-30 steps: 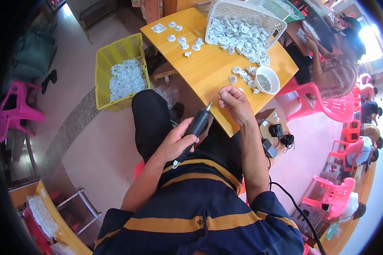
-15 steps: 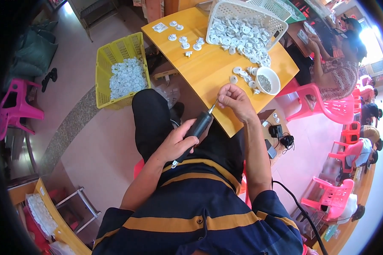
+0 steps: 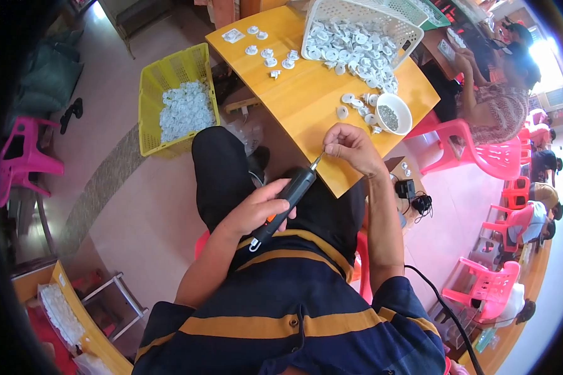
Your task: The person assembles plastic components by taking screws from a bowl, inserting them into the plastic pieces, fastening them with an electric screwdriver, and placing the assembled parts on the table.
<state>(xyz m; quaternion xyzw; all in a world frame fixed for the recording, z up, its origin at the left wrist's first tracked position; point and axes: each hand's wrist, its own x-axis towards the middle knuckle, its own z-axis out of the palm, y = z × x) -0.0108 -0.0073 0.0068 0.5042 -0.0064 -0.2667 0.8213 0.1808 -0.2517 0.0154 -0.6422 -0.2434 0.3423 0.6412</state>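
My left hand (image 3: 261,209) is wrapped round a black electric screwdriver (image 3: 292,199), whose body slants up and to the right above my lap. An orange button shows beside my fingers, and a metal loop hangs at its rear end. Its thin metal bit (image 3: 317,161) points at the table corner. My right hand (image 3: 353,149) is closed in a pinch at the bit's tip; whatever small thing it holds there is hidden by the fingers. Just beyond lie several white round plastic parts (image 3: 342,112) and a white bowl (image 3: 408,119) of small metal pieces, probably screws.
The yellow wooden table (image 3: 281,90) carries a tipped white basket (image 3: 413,39) spilling white parts, with several more parts at its far left. A yellow crate (image 3: 145,119) of white parts stands left of my knee. Black adapters (image 3: 405,189) and a pink chair (image 3: 488,156) are at right.
The screwdriver and my left hand have shifted slightly, baring the orange button. My right hand has moved a little to the right, still pinching at the tip.
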